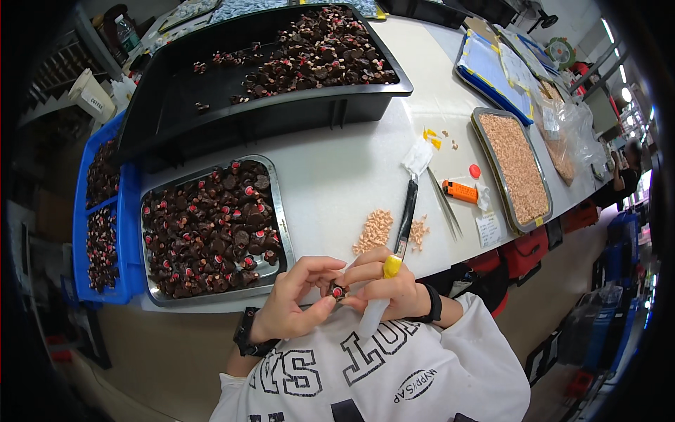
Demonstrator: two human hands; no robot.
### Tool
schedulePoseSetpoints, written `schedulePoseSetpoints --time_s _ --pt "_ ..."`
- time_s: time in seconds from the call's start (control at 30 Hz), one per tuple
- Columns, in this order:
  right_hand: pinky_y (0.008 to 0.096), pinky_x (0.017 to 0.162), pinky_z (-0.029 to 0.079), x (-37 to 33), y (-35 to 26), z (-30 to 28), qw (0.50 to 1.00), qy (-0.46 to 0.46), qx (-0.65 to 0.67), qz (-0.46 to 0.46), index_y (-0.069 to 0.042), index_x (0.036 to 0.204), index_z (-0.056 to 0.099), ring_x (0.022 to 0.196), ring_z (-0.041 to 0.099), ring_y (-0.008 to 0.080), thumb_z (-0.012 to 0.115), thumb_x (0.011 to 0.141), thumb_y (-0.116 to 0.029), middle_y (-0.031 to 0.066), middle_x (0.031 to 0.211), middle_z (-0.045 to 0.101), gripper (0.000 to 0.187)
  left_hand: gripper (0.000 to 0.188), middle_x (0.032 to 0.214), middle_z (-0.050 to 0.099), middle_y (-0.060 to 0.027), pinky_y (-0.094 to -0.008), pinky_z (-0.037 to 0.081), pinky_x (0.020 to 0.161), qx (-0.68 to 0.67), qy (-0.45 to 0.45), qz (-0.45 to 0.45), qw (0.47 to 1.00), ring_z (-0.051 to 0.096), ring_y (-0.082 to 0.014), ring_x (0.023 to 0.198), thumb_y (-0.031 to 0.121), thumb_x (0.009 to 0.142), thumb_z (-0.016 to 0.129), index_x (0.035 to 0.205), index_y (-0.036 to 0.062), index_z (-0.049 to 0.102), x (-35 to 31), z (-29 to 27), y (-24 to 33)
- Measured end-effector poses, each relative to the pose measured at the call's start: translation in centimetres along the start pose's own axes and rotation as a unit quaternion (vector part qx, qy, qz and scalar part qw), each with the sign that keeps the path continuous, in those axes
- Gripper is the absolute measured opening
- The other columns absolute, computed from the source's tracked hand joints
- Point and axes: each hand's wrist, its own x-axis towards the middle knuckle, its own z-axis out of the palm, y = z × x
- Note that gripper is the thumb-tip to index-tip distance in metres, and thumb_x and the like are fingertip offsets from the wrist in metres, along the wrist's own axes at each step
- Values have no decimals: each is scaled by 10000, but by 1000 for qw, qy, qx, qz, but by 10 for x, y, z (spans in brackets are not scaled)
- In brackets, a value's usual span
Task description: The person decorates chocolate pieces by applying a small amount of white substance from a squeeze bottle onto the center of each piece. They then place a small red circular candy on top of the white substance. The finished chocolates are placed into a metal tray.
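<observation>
In front of my chest, my left hand (301, 299) pinches a small dark brown piece with a red and white spot (337, 291). The right hand (394, 288) is closed beside it, its fingertips close to the piece. In that hand is a translucent whitish tube (373, 316) with a yellow band (392, 265); its exact kind is unclear. Just beyond the right hand lies a slim black-handled tool (407, 211), its far end wrapped in white. Small heaps of pale pinkish bits (375, 231) lie on the white table (330, 176) on both sides of this tool.
A metal tray (279, 211) of similar dark pieces stands left, beside a blue bin (128, 239). Behind is a large black bin (281, 112). To the right are tweezers (444, 204), an orange lighter-like object (460, 191), a red disc (474, 171) and a tray of pale bits (517, 169).
</observation>
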Motion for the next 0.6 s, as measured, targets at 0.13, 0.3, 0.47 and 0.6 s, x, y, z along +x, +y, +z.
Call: schedulePoseSetpoints --time_s 0.13,0.3,0.47,0.6 --pt "310 662 429 1 -1 -2 1000 -12 -1 9 -91 636 498 794 526 234 763 626 -72 73 908 627 266 427 1007 561 -115 -243 435 802 11 -10 -3 1000 536 -104 873 10 796 532 1199 -47 402 1 -2 1" --pt "303 667 422 2 -4 -5 999 -35 -13 34 -85 614 513 785 522 223 764 621 -74 80 913 628 252 421 1022 559 -115 -243 436 797 -8 6 -16 1000 535 -103 871 17 800 542 1194 -48 406 2 1 2" --pt "297 663 416 -3 -2 -5 999 1 -10 31 -88 618 531 770 517 207 759 627 -61 79 904 634 230 399 1027 559 -109 -244 435 795 1 8 8 1000 530 -100 867 18 814 550 1182 -51 415 2 1 -4" --pt "301 657 415 -4 1 -4 999 19 4 31 -90 624 538 758 516 206 756 638 -58 75 887 636 220 390 1019 559 -102 -246 434 786 -3 -2 5 1000 524 -99 850 12 813 562 1174 -51 426 4 0 -3"
